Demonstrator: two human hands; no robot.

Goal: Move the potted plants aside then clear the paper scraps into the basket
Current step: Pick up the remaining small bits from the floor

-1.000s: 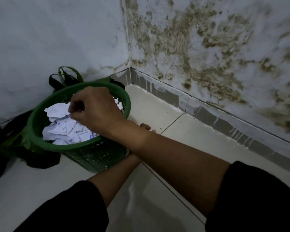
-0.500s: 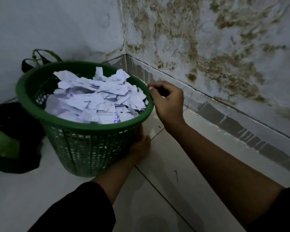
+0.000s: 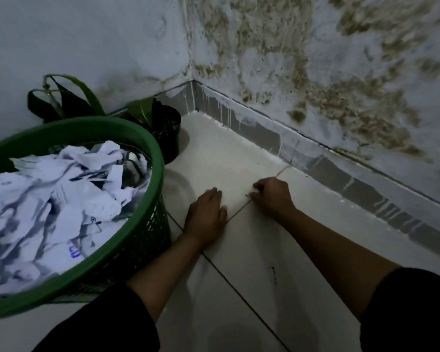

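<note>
left hand (image 3: 205, 212): flat on floor (image 3: 239, 158), fingers spread, empty
right hand (image 3: 272, 198): fingers curled on floor; contents can't tell
scraps (image 3: 61, 199): piled in basket (image 3: 148, 199)
plants (image 3: 160, 123): behind basket, at wall

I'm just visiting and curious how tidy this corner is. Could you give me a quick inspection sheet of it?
Surface: pale tiled floor, a few dark specks, no scraps seen on it.
Job's things: green basket heaped with paper scraps; potted plants behind it by the wall.
Clutter: nothing seen.
Hands: left hand flat on the floor; right hand curled, fingers pinching at the floor.
Cables: nothing seen.
Surroundings: stained, blotchy wall.
</note>
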